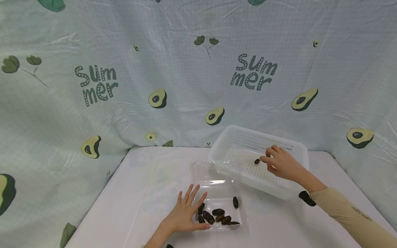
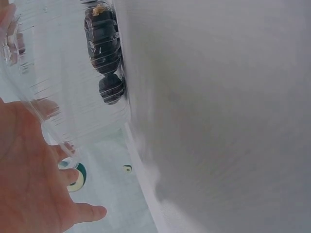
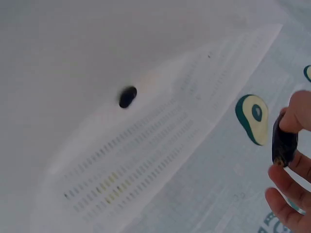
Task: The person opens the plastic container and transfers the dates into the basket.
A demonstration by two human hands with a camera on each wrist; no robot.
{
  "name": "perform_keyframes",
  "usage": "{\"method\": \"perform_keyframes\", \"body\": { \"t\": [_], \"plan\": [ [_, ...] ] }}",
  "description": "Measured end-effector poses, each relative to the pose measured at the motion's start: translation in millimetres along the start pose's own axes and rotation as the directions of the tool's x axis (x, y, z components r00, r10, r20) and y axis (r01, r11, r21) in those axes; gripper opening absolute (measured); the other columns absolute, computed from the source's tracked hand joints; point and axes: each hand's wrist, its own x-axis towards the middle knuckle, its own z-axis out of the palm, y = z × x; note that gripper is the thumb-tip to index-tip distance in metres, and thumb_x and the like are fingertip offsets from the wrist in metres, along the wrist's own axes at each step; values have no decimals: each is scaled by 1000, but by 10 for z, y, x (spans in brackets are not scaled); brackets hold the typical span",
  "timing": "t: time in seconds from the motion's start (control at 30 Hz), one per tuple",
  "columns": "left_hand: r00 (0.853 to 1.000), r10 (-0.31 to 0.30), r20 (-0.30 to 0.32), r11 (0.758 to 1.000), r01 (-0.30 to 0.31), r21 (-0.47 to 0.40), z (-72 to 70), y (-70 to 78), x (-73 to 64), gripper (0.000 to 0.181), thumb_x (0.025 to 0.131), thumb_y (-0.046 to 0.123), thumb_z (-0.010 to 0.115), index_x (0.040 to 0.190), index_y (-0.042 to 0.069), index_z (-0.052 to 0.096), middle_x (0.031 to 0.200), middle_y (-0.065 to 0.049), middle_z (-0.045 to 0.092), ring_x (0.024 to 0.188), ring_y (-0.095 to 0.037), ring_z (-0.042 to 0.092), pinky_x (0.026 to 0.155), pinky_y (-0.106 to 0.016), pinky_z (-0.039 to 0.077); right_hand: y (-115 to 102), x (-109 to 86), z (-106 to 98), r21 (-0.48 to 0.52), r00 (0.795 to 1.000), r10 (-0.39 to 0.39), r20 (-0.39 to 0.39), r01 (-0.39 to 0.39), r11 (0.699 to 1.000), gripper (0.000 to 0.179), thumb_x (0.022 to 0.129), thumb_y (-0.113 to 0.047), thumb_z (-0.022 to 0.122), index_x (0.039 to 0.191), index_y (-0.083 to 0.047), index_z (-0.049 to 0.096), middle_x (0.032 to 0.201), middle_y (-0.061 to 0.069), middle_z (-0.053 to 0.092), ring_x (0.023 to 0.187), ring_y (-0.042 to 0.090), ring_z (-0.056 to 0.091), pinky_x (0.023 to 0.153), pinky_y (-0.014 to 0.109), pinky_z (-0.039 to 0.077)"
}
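Nearest, my left hand rests, fingers spread, at the left edge of a clear container holding dark dates. Farther off, to its right, my right hand pinches a date lengthwise between thumb and fingers, over a white basket. Just left of those fingertips, nearer than my left, lies a loose date.
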Motion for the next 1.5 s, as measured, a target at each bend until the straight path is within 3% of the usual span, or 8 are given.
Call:
{"method": "perform_keyframes", "body": {
  "t": [0.1,0.2,0.43,0.67,1.03,1.3,1.5],
  "plan": [
    [1000,1,1,1000,-1,-1,-4,-1,3,92,73,71,47,144,26,9,151,-14,5,137,-37,2,97,-68,16,96,18,33,-15,1000,4,13,-4,1000,12,78,-7,53,87,-12,59,75,4,46,70,19,40,56,31,37],
    [1000,-3,2,1000,3,0,-11,-2,2,92,73,70,48,144,26,10,150,-14,5,137,-38,2,97,-68,16,175,65,31,-37,1000,6,18,-5,999,25,64,-2,66,86,-12,58,74,5,46,69,20,39,56,31,36],
    [1000,-16,5,1000,16,11,-17,-6,6,92,73,69,50,144,27,10,151,-13,5,138,-37,2,98,-68,16,368,223,34,-104,1000,23,17,-21,994,26,64,-1,71,82,-11,56,70,5,44,65,19,36,53,30,32],
    [1000,-8,10,1000,9,-8,0,-5,11,92,74,69,49,144,23,14,151,-13,3,137,-37,1,98,-68,14,485,318,191,-101,995,75,62,-69,992,23,67,0,69,83,-11,57,70,5,44,65,19,34,55,31,31],
    [1000,-18,22,1000,17,22,-13,24,16,91,73,68,50,144,20,16,150,-14,5,137,-37,2,98,-68,15,613,334,528,-126,993,101,65,-92,988,20,70,-3,67,85,-10,57,71,7,43,66,21,35,55,33,31],
    [999,-17,27,1000,16,8,-21,30,3,91,74,68,49,144,23,14,150,-15,5,137,-38,2,98,-68,15,637,326,685,-124,978,149,147,-131,984,14,73,-3,63,80,-10,52,70,7,41,66,21,30,56,31,26],
    [1000,-10,16,1000,10,8,-24,34,-5,92,73,68,49,144,20,17,150,-15,6,137,-38,3,97,-68,15,622,320,760,-139,969,176,172,-153,978,15,74,-5,64,83,-11,54,72,8,44,68,22,36,58,33,31]
  ]
}}
